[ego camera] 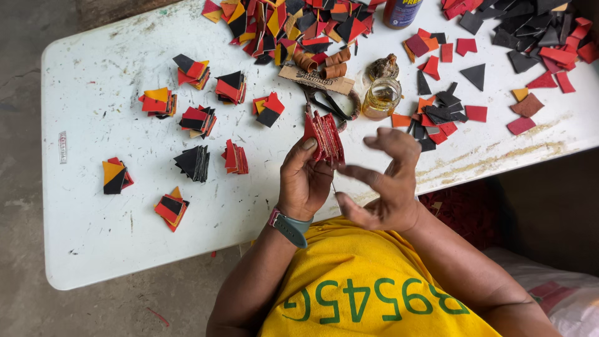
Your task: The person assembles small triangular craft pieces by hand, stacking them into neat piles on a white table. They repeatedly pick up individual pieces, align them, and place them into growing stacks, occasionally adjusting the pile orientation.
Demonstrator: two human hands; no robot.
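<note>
Pinching a stack of red pieces at frame centre, the left hand has its grip closed on it. The right hand hovers just beside, fingers spread open (holding nothing), above the white desk.

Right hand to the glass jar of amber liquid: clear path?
Probably yes. The right hand is open and empty, the glass jar stands just beyond its fingertips, and only flat red and black pieces lie beside it.

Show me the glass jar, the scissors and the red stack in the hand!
glass jar (381,98), head view, its open mouth.
scissors (329,104), head view, the black handles.
red stack (326,136), head view, its edge, pinched by the left hand (304,182).
</note>
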